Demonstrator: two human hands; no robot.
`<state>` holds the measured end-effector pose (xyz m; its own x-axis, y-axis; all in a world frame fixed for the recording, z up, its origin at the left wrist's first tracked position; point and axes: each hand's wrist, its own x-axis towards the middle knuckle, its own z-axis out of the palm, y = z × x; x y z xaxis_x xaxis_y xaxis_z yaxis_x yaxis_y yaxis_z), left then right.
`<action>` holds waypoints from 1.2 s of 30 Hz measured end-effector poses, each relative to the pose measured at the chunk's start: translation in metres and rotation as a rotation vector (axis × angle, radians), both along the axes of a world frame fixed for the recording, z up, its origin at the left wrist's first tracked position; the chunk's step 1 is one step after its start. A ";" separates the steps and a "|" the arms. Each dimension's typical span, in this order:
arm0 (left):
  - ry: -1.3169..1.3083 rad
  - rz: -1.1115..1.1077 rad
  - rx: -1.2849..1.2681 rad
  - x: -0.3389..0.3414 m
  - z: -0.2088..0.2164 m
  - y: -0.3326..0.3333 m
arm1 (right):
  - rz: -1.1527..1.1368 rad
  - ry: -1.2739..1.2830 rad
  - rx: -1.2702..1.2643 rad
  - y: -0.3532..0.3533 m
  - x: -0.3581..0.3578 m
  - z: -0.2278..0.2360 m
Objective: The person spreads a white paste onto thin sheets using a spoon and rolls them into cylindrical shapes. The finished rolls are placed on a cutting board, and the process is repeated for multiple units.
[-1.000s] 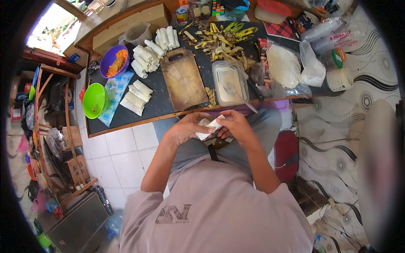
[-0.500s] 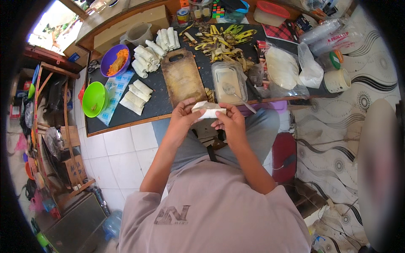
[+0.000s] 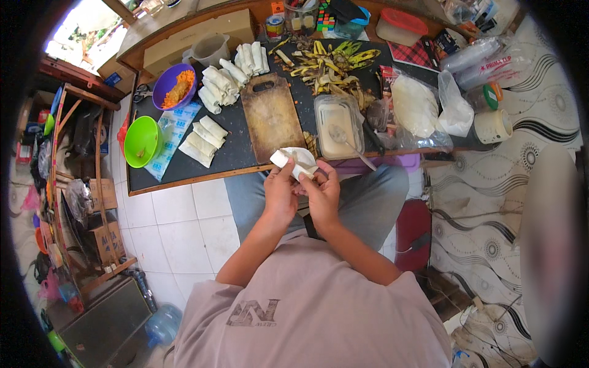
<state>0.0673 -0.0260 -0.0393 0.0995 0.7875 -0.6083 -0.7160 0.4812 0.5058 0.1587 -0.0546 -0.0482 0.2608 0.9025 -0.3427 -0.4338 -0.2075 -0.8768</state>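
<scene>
Between my two hands, just off the table's front edge, is a white spring roll wrapper (image 3: 300, 157), partly rolled with a loose flap standing up at the far side. My left hand (image 3: 280, 187) pinches its left end, thumb on top. My right hand (image 3: 323, 189) grips the right end the same way. What lies inside the wrapper is hidden. Beyond my hands is a worn wooden cutting board (image 3: 272, 116). Right of it stands a clear tub of pale liquid (image 3: 328, 144) with a spoon (image 3: 350, 147) in it. Finished rolls (image 3: 204, 141) lie on the left, with a larger pile (image 3: 219, 83) behind.
A green bowl (image 3: 141, 141) and a purple bowl with orange shreds (image 3: 177, 89) stand at the left. Banana peels (image 3: 334, 61) heap at the back. On the right are a stack of wrappers in plastic (image 3: 415, 107), a white bag (image 3: 455, 110) and a roll-shaped container (image 3: 492, 127).
Both hands have drawn closer together and tilted the wrapper; its right end now points down toward me and its far flap stands up. The view has shifted slightly.
</scene>
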 end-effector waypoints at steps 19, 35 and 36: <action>0.040 -0.166 0.149 -0.024 0.034 0.000 | 0.110 -0.687 0.074 0.026 0.059 0.034; 0.352 -0.467 0.059 -0.048 0.031 0.003 | -0.126 -0.302 -0.118 0.026 0.128 0.003; 0.318 -0.441 0.056 -0.048 0.033 0.004 | -0.141 -0.261 -0.099 0.030 0.125 0.004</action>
<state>0.0193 -0.0222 -0.0064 0.2453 0.7451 -0.6203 -0.2601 0.6669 0.6983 0.2842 -0.0247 -0.0444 0.4721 0.8166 -0.3321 -0.2273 -0.2512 -0.9409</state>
